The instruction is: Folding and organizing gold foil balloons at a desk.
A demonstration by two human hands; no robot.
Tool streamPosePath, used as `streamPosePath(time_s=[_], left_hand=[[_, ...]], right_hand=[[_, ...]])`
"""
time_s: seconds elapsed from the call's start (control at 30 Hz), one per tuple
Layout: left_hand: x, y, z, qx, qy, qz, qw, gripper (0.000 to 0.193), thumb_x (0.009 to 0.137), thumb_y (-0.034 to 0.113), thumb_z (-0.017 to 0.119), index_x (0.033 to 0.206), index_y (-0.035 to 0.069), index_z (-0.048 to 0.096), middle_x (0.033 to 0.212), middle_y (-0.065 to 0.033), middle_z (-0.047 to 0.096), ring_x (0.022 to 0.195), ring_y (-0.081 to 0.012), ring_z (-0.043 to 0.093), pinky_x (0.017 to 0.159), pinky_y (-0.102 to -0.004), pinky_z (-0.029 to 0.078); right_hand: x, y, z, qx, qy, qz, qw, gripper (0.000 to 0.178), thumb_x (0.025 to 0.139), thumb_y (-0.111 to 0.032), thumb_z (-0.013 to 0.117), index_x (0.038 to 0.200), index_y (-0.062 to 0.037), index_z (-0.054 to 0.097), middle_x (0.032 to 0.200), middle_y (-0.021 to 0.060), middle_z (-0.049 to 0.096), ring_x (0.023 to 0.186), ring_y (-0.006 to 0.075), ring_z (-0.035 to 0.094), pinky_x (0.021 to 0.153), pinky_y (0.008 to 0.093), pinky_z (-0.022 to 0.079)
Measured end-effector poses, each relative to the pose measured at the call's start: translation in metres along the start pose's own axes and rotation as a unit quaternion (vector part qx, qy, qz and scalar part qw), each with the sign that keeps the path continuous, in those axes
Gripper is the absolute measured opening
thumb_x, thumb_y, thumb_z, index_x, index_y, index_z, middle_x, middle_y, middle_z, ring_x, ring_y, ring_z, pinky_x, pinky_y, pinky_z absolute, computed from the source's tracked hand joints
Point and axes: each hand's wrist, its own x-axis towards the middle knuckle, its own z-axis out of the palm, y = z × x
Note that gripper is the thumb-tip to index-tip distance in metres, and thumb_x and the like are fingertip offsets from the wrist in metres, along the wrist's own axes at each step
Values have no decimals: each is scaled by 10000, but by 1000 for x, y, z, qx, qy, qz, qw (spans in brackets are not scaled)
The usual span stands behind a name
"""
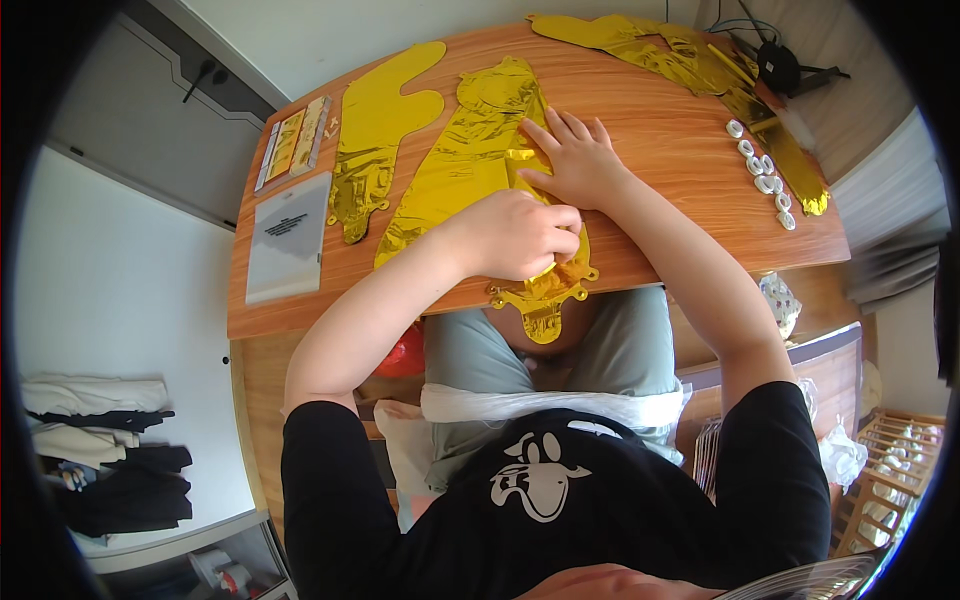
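Room in a home by its look, grey door, light and dark clothes, wood-grained table

Your curled left hand hides part of the gold foil. Print on the pale pouch, left, is too small to read; a red object below the table is partly hidden; the rim crops a wooden rack, near right.

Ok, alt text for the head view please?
A person's left hand curls over a flat gold foil piece on a wooden table, while the right hand lies spread at its edge. More gold foil pieces and white rolls lie around it.
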Motion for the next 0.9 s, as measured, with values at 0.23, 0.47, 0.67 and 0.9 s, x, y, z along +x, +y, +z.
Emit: streamPosePath(time_s=[0.23, 0.47, 0.67, 0.9], left_hand=[[-21, 1, 24, -1, 78, 11, 997, 327, 811, 112, 724, 1129, 170, 676, 1201, -59, 576, 1102, -248, 607, 948, -416, 476], [-43, 14, 32, 25, 163, -197, 967, 593, 914, 357, 755, 1378, 94, 496, 1297, -131, 546, 1232, -353, 522, 1099, -485, 354], [-49, 9, 31, 88, 152, -203, 963, 615, 929, 406, 726, 1409, 102, 488, 1260, -125, 619, 1238, -298, 551, 1100, -506, 336], [-46, 11, 30, 114, 156, -230, 954, 844, 879, 499, 750, 1542, 121, 388, 1309, -121, 611, 1305, -288, 518, 1161, -545, 272]], right_hand=[[0, 0, 1, -2, -7, 4, 1000, 763, 984, -604, 509, 1626, -244, 308, 1644, 209, 343, 1512, 374, 337, 1224, 605, 219], [0, 2, 1, 0, -4, 3, 1000, 775, 977, -622, 511, 1620, -233, 325, 1642, 211, 345, 1508, 375, 344, 1221, 601, 224], [1, 1, 3, -9, -17, 6, 1000, 846, 965, -720, 439, 1629, -210, 320, 1655, 206, 330, 1525, 352, 322, 1218, 602, 210], [2, 2, 2, -11, -18, 7, 1000, 868, 964, -747, 418, 1635, -208, 308, 1661, 202, 319, 1531, 349, 315, 1218, 602, 210]])
